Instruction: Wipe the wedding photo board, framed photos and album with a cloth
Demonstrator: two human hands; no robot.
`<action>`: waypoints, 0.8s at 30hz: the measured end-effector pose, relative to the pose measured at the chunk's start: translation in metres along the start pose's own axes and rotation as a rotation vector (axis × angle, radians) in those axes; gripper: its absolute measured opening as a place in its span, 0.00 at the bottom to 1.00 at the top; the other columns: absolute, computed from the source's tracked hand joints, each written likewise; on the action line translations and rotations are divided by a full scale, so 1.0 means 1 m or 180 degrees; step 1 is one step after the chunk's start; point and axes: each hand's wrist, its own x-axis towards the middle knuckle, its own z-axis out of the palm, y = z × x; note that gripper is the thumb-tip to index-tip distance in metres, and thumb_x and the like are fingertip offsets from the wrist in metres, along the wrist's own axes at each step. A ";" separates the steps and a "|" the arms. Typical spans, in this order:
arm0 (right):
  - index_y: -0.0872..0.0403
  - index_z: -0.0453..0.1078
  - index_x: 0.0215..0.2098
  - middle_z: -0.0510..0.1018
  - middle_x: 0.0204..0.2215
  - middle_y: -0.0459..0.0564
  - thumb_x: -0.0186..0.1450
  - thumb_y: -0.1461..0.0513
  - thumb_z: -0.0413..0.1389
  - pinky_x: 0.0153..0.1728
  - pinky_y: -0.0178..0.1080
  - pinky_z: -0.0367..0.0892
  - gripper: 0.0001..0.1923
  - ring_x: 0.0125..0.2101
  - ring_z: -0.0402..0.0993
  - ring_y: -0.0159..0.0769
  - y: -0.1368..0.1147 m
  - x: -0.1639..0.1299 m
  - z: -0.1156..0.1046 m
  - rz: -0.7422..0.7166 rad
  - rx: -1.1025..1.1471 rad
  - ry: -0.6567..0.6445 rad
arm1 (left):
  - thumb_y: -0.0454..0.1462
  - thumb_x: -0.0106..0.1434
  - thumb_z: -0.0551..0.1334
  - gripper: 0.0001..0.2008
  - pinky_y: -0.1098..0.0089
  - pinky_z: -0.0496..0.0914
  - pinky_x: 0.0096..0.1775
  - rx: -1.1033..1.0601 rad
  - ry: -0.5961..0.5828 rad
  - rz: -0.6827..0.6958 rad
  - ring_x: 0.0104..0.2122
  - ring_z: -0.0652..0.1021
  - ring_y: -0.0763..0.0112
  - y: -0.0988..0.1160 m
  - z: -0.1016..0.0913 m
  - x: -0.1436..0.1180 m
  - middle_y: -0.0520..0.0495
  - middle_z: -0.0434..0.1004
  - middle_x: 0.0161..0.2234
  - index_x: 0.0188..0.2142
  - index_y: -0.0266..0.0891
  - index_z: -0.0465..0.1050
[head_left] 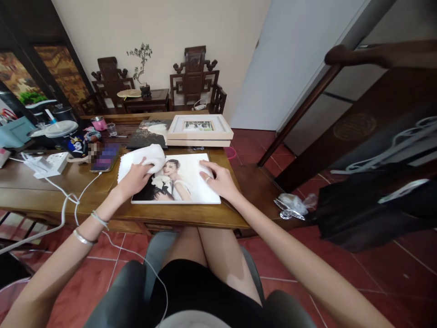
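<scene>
Seated at a wooden counter (pixel 51 191), head view. A large photo print (pixel 177 180) lies flat on it, near the front edge and directly before the person.

Left hand (pixel 134 178): fingers curled down onto a white cloth (pixel 145 157), pressing it against the print's upper left corner. Part of the cloth spreads onto the counter beyond the print. The hand is closed on the cloth.

Right hand (pixel 220 180): fingers spread, palm down on the print's right portion near the top right corner; it holds nothing, only bears down. A ring shows on one finger.

Surroundings: stacked picture frames (pixel 200 130) just behind the print; a dark print (pixel 146 134) to their left. A phone (pixel 104 159) lies left of the cloth, its white cable (pixel 68 200) trailing off the front edge. A power strip (pixel 51 164) sits farther left.

Risks, as judged:
- The print's near edge lies close to the counter's front edge; a hard push toward the body could slide it off if the right hand eases up.
- The ring could scratch the surface if the right hand drags.
- The left forearm passes near the cable; a snag could pull the phone.
- Grit in the cloth could mark the print.
</scene>
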 end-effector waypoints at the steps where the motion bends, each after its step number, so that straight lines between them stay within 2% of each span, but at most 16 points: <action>1: 0.53 0.74 0.51 0.76 0.53 0.54 0.60 0.62 0.57 0.57 0.52 0.65 0.20 0.54 0.73 0.46 0.001 0.000 0.000 0.0054 0.0073 0.0033 | 0.30 0.67 0.48 0.19 0.49 0.60 0.60 0.0043 -0.0013 -0.0085 0.64 0.61 0.52 0.001 0.005 0.001 0.40 0.70 0.58 0.51 0.35 0.72; 4: 0.55 0.74 0.51 0.76 0.53 0.55 0.59 0.63 0.58 0.57 0.50 0.65 0.21 0.54 0.73 0.45 0.007 0.002 0.001 0.0240 0.0354 0.0151 | 0.29 0.67 0.47 0.21 0.42 0.58 0.59 0.0099 -0.0035 -0.0282 0.67 0.51 0.48 0.004 0.019 0.012 0.37 0.63 0.63 0.56 0.35 0.67; 9: 0.56 0.75 0.50 0.75 0.55 0.57 0.59 0.65 0.58 0.60 0.50 0.62 0.20 0.56 0.71 0.45 0.013 0.005 0.001 0.0354 0.0331 0.0203 | 0.28 0.67 0.46 0.22 0.41 0.59 0.59 0.0134 -0.0105 -0.0203 0.67 0.52 0.47 0.008 0.019 0.024 0.38 0.63 0.62 0.56 0.37 0.68; 12: 0.54 0.75 0.50 0.75 0.55 0.56 0.60 0.64 0.57 0.60 0.51 0.61 0.19 0.56 0.70 0.46 0.009 0.004 0.000 0.0268 0.0058 0.0155 | 0.27 0.67 0.47 0.21 0.45 0.60 0.59 0.0236 -0.0281 0.0003 0.67 0.53 0.50 0.017 0.006 0.008 0.37 0.67 0.60 0.54 0.35 0.69; 15: 0.55 0.75 0.50 0.76 0.54 0.57 0.61 0.62 0.58 0.60 0.51 0.61 0.18 0.56 0.70 0.46 0.003 0.002 -0.001 0.0193 -0.0042 0.0149 | 0.27 0.67 0.48 0.19 0.49 0.61 0.59 0.0294 -0.0556 0.0277 0.66 0.57 0.53 0.032 -0.012 -0.023 0.37 0.70 0.57 0.52 0.37 0.70; 19: 0.54 0.75 0.49 0.76 0.54 0.56 0.59 0.60 0.62 0.60 0.52 0.61 0.19 0.57 0.69 0.47 0.000 0.002 -0.002 0.0228 -0.0029 0.0089 | 0.30 0.68 0.50 0.15 0.53 0.62 0.59 0.0085 -0.0863 0.0608 0.64 0.62 0.55 0.054 -0.037 -0.063 0.41 0.69 0.59 0.47 0.41 0.73; 22: 0.52 0.76 0.48 0.76 0.53 0.55 0.58 0.60 0.63 0.61 0.52 0.60 0.19 0.58 0.67 0.47 0.000 0.002 -0.002 0.0170 0.0033 0.0030 | 0.31 0.68 0.50 0.14 0.58 0.63 0.58 -0.0101 -0.0825 0.0842 0.59 0.69 0.57 0.060 -0.047 -0.071 0.44 0.72 0.55 0.44 0.41 0.73; 24: 0.53 0.76 0.47 0.77 0.53 0.55 0.58 0.60 0.63 0.61 0.52 0.59 0.19 0.58 0.67 0.46 0.000 0.002 -0.002 0.0133 0.0042 0.0018 | 0.31 0.69 0.50 0.14 0.62 0.66 0.55 -0.0197 -0.0730 0.0851 0.53 0.74 0.59 0.056 -0.046 -0.063 0.44 0.76 0.51 0.45 0.41 0.74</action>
